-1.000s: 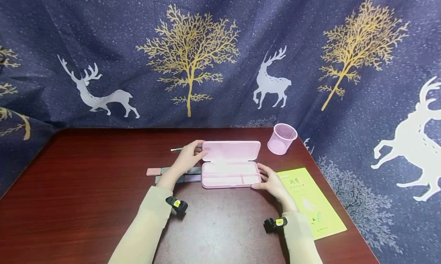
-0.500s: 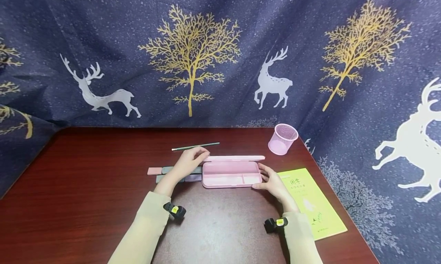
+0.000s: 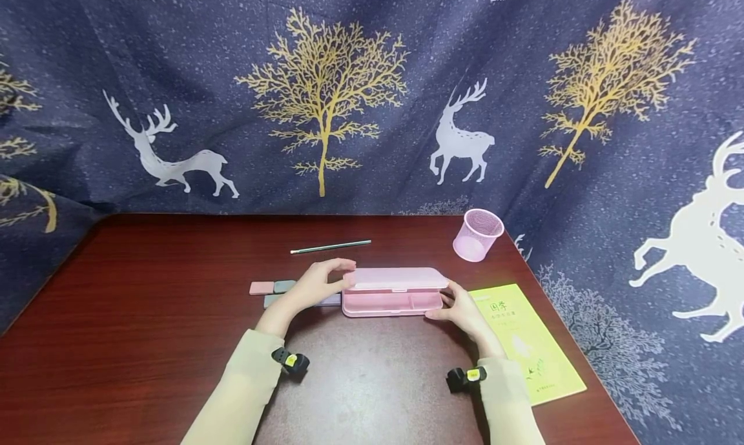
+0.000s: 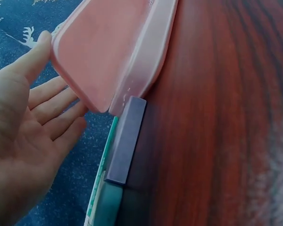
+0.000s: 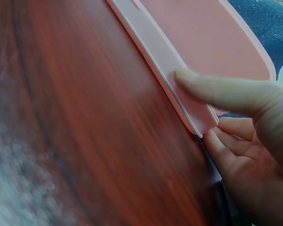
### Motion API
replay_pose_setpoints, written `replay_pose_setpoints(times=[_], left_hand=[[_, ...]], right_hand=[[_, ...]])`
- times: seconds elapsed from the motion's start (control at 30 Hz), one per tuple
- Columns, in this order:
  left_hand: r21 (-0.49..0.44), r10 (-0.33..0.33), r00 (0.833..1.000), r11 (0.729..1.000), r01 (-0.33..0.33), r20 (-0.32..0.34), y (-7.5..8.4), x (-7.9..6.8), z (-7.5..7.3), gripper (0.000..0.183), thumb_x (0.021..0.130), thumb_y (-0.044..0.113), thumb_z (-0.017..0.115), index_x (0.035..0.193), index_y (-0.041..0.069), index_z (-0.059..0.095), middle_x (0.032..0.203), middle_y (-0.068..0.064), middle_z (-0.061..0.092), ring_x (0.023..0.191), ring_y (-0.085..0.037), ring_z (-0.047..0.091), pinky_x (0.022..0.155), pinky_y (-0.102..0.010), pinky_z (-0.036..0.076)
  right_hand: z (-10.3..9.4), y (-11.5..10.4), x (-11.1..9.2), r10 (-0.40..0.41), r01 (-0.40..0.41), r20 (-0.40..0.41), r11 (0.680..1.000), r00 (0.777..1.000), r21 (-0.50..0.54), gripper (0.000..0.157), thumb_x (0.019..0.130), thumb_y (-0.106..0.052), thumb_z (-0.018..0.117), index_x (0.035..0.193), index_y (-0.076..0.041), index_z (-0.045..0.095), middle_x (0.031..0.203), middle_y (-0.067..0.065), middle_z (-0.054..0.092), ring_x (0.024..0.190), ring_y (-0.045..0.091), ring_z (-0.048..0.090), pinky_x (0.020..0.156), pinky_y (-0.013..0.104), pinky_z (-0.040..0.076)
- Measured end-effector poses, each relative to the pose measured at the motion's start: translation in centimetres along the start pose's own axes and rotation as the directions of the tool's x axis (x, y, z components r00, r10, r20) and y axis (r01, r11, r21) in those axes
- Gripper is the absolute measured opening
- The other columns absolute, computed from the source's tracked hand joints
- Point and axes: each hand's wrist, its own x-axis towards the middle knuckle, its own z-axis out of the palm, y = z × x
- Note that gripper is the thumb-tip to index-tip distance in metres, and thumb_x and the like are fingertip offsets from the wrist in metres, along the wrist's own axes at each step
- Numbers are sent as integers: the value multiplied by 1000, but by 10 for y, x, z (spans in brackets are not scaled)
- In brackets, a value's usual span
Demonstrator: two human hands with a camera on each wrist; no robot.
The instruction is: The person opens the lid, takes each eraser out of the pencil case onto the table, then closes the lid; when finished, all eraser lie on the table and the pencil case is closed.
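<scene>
A pink pencil case [image 3: 378,305] lies on the table with its lid [image 3: 401,278] partly lowered over the compartments. At the lid's left end, my left hand [image 3: 310,289] holds it, thumb on the near edge and fingers behind; the left wrist view shows the thumb tip at the lid's [image 4: 104,52] corner. My right hand [image 3: 462,309] steadies the case's right end. In the right wrist view its thumb [image 5: 212,89] presses on the front wall while the other fingers curl round the end.
Several flat blocks, among them a pink one [image 3: 261,288] and a purple one [image 4: 127,146], lie left of the case. Behind is a green pencil [image 3: 331,247]. A pink mesh pen holder [image 3: 473,238] and a yellow book [image 3: 526,341] stand and lie to the right.
The lid has swung from standing open towards the front, down over the case. My left hand has moved forward and down with it; the right hand has stayed at the case's right end.
</scene>
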Motion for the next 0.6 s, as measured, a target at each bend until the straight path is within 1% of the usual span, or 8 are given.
replay_pose_setpoints(times=[0.07, 0.2, 0.37, 0.4, 0.47, 0.53, 0.6], left_hand=[[6, -1, 1000, 1000, 1, 19, -1, -1, 1, 50, 93, 23, 67, 134, -2, 54, 132, -17, 62, 126, -32, 56, 108, -48, 43], [2, -7, 999, 1000, 6, 45, -6, -3, 3, 58, 92, 27, 68, 138, -3, 50, 136, -19, 58, 130, -34, 53, 109, -48, 42], [20, -23, 998, 1000, 22, 65, -9, -5, 5, 66, 89, 31, 71, 141, -2, 47, 142, -19, 54, 135, -35, 47, 112, -49, 38], [25, -28, 997, 999, 27, 66, -8, -5, 5, 68, 89, 31, 72, 142, -2, 46, 143, -18, 53, 136, -35, 46, 113, -49, 37], [35, -34, 997, 999, 32, 68, -7, -6, 5, 71, 87, 31, 73, 143, -2, 45, 145, -18, 51, 137, -34, 44, 114, -50, 36], [53, -35, 997, 998, 32, 72, -7, -5, 6, 74, 86, 31, 74, 144, -3, 43, 146, -18, 49, 138, -34, 43, 114, -50, 35], [67, -35, 997, 997, 30, 74, -7, -5, 7, 76, 85, 31, 76, 144, -3, 42, 147, -18, 48, 139, -34, 42, 114, -51, 34]], right_hand=[[0, 0, 0, -10, 10, 9, 1000, 1000, 18, 89, 74, 5, 79, 146, 12, 28, 142, 35, 41, 135, 48, 41, 110, 44, 37], [-1, -1, 0, -36, 35, 11, 999, 999, 5, 93, 73, 1, 81, 148, 9, 27, 143, 33, 43, 134, 45, 43, 111, 45, 35], [-2, -3, -1, -39, 39, 7, 999, 999, -9, 94, 73, -3, 83, 149, 6, 29, 149, 28, 39, 136, 40, 43, 115, 46, 31], [-2, -4, -1, -36, 36, 5, 999, 999, -16, 94, 73, -4, 83, 149, 5, 29, 149, 27, 39, 135, 39, 44, 115, 44, 32], [-2, -4, -2, -33, 33, 10, 999, 999, 3, 94, 73, -2, 83, 150, 5, 28, 150, 27, 39, 132, 38, 47, 113, 40, 37], [-2, -5, -2, -26, 25, 14, 999, 1000, 19, 95, 73, -2, 82, 150, 6, 26, 149, 28, 38, 129, 38, 49, 107, 32, 43], [-2, -4, -2, -13, 12, 16, 1000, 1000, 29, 97, 73, -1, 83, 151, 6, 24, 150, 29, 36, 128, 40, 50, 103, 27, 45]])
